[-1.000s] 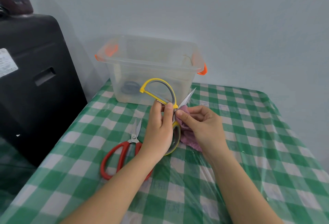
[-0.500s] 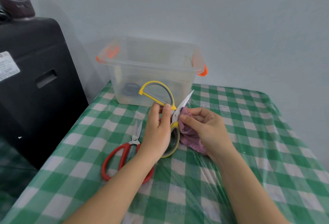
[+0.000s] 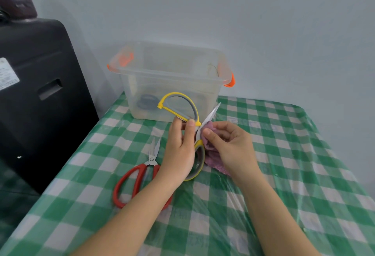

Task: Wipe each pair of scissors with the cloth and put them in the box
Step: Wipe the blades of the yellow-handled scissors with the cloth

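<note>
Holding the yellow scissors (image 3: 178, 103) spread wide above the counter (image 3: 284, 154), the left hand (image 3: 179, 150) curls its fingers round them near the pivot; one bare steel blade points to 1 o'clock, one yellow-and-grey loop rises toward 11 o'clock, the other hangs toward 6. The right hand (image 3: 229, 146) pinches the pink, nubbly cloth (image 3: 213, 155) against that blade. At 8 o'clock from the hands the red scissors (image 3: 140, 176) lie flat, tips toward 12. At 12 o'clock stands the clear plastic box (image 3: 172, 77) with orange latches, a dark ring shape inside. The counter wears green-checked cloth under glossy film. A white label on the black case (image 3: 40, 93) at 9 o'clock is too blurred to read.
</note>
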